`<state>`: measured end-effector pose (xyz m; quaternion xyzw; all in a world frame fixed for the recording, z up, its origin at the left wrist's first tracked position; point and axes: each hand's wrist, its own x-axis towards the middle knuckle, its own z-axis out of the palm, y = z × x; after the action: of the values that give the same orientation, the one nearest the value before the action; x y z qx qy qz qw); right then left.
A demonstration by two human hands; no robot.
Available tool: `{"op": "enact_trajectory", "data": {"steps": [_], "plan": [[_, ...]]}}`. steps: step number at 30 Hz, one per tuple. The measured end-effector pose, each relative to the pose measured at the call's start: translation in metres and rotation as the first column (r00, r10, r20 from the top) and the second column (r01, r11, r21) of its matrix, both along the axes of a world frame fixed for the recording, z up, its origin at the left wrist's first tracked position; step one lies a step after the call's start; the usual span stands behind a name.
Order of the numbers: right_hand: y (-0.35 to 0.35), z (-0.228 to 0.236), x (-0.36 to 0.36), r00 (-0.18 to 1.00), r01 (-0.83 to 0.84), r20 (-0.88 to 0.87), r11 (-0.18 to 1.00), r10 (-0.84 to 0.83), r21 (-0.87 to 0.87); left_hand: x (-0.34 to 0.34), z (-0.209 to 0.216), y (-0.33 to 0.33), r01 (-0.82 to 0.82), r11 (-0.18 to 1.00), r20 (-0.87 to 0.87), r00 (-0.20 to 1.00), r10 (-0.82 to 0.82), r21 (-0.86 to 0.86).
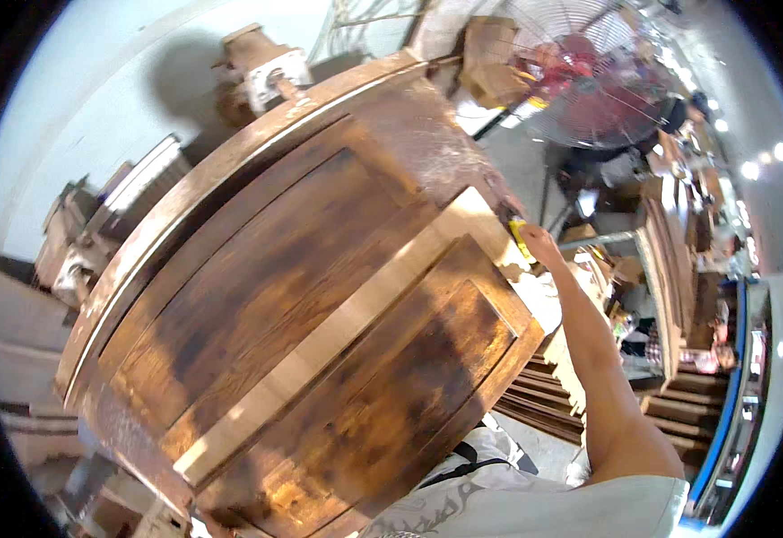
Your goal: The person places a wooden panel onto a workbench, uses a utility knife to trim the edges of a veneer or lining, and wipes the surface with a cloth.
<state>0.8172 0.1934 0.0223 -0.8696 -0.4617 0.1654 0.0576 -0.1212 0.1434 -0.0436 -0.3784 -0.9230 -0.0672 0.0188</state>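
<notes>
My right arm reaches up along the right side of a brown-stained wooden panel door (266, 269). My right hand (542, 246) is closed around a small yellow tool (521, 237) at the door's right edge; motion blur hides its exact kind. A pale, unstained wood strip (320, 345) lies lengthwise across the door between its recessed panels, its upper right end close to my right hand. The stain looks patchy, with dark blotches over golden brown. My left hand does not show.
Clamp-like fixtures (275, 76) stand along the door's far edge beside a pale wall (87, 108). A large red-bladed fan (580, 81) stands at the upper right. Stacked wooden boards (544, 394) lie right of the door, and more boards lean (665, 269) farther off.
</notes>
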Motion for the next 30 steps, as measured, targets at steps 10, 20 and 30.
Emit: {"op": "enact_trajectory", "data": {"steps": [10, 20, 30], "plan": [[-0.009, -0.085, 0.015, 0.936, -0.299, -0.049, 0.859, 0.349, 0.415, 0.003, 0.089, -0.08, -0.249, 0.959, 0.29, 0.915, 0.279, -0.138], [0.048, -0.04, -0.017, 0.977, -0.214, 0.058, 0.959, 0.207, 0.185, 0.062, 0.112, -0.113, -0.35, 0.933, 0.598, 0.73, 0.331, -0.09], [0.05, -0.026, -0.046, 0.977, -0.206, 0.088, 0.97, 0.196, 0.125, 0.035, 0.114, -0.102, -0.256, 0.935, 0.622, 0.697, 0.355, -0.247]]}}
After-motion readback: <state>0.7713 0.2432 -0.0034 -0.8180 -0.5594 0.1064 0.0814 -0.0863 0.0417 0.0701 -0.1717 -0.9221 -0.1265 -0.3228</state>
